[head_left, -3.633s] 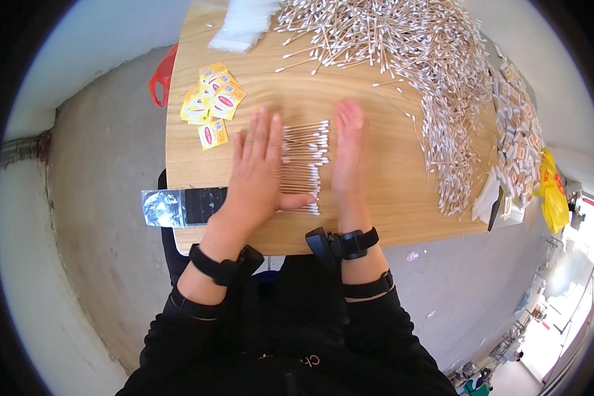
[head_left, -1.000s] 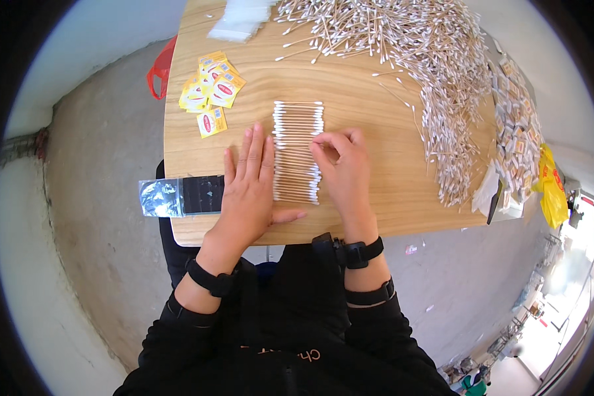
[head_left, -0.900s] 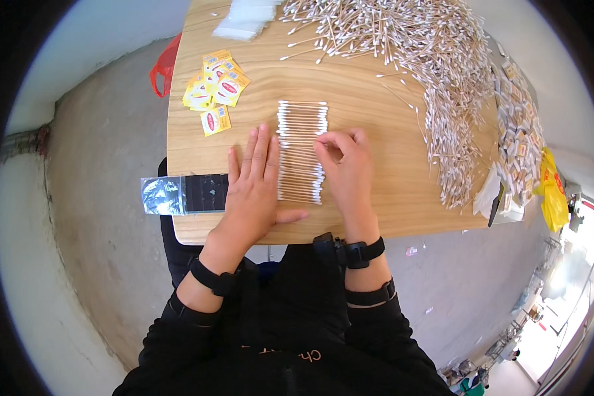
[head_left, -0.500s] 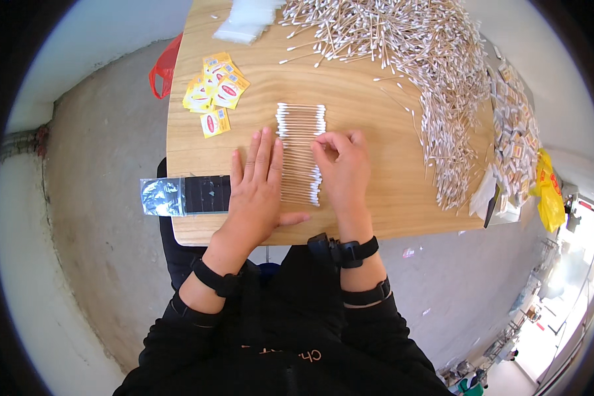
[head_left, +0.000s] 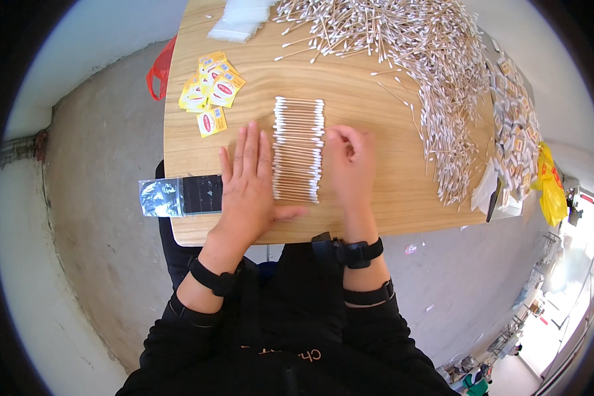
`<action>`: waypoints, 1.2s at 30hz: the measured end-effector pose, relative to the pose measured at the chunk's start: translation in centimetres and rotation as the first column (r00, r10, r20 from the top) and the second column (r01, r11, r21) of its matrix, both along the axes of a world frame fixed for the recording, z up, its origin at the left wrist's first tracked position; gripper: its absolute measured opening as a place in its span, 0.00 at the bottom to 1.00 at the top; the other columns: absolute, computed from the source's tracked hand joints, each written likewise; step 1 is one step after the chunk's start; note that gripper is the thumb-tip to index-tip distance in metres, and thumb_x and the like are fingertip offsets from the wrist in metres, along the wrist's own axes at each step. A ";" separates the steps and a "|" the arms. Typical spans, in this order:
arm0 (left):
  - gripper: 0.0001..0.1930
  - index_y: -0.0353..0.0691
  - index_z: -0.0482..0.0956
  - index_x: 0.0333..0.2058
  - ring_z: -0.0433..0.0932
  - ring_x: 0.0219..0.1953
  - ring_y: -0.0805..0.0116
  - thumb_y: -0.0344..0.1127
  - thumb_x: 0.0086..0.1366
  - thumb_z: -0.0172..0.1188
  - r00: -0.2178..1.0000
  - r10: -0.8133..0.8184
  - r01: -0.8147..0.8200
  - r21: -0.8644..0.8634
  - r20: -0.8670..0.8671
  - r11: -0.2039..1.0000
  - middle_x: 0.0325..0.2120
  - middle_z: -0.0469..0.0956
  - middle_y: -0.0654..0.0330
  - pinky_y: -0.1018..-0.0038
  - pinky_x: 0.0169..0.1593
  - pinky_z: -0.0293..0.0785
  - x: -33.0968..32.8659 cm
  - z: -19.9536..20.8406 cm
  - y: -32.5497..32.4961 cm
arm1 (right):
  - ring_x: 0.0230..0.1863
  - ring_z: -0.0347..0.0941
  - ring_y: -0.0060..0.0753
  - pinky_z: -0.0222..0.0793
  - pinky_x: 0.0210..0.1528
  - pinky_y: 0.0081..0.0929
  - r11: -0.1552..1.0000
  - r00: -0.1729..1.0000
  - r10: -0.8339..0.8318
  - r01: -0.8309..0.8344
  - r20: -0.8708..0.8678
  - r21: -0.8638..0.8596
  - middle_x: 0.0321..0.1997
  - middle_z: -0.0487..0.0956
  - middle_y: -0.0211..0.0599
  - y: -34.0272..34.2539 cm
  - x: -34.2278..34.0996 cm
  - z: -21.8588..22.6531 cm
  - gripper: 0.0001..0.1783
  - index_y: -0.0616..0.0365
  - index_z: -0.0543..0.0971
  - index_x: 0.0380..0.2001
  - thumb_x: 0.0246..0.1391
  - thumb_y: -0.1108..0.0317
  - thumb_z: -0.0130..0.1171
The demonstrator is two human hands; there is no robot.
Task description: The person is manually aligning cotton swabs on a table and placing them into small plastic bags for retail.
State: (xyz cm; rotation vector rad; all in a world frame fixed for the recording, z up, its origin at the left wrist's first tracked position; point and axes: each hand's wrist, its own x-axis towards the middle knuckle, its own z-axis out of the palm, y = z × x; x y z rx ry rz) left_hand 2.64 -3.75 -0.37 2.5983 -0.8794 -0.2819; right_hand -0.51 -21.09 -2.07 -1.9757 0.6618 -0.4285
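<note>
Wooden-stick cotton swabs [head_left: 299, 122] lie side by side in a tall, neat column, their white tips along both sides. My left hand [head_left: 245, 181] rests flat along the column's left side, fingers stretched away from me and thumb reaching across below the lowest swabs. Just right of the column, my right hand [head_left: 352, 158] is held with its fingers curled in toward the thumb. It is slightly blurred, and no swab shows sticking out of it. Under the left hand's outer edge, a dark flat strip with a clear plastic bag [head_left: 162, 197] lies over the table's left edge.
A large heap of loose swabs [head_left: 442, 99] covers the table's [head_left: 237, 228] far right. Small boxed packs [head_left: 513, 142] pile beyond it, near a yellow bag [head_left: 549, 188]. Yellow cards [head_left: 211, 86] lie at left, below clear plastic bags [head_left: 237, 23]. A red bag [head_left: 158, 72] hangs past the left edge.
My right hand has drawn away from the column's right side, moving a little right, and its fingers have curled more. The left hand has shifted slightly left and stays flat.
</note>
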 end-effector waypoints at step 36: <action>0.72 0.23 0.45 0.65 0.39 0.71 0.45 0.70 0.31 0.68 1.000 0.023 -0.022 -0.049 0.021 0.999 0.68 0.42 0.38 0.46 0.68 0.35 3.1 -0.1 -2.7 | 0.69 0.51 0.42 0.42 0.73 0.36 0.817 0.871 -0.101 -0.203 0.481 0.540 0.64 0.58 0.51 -1.2 3.3 -3.1 0.34 0.69 0.53 0.63 0.70 0.48 0.29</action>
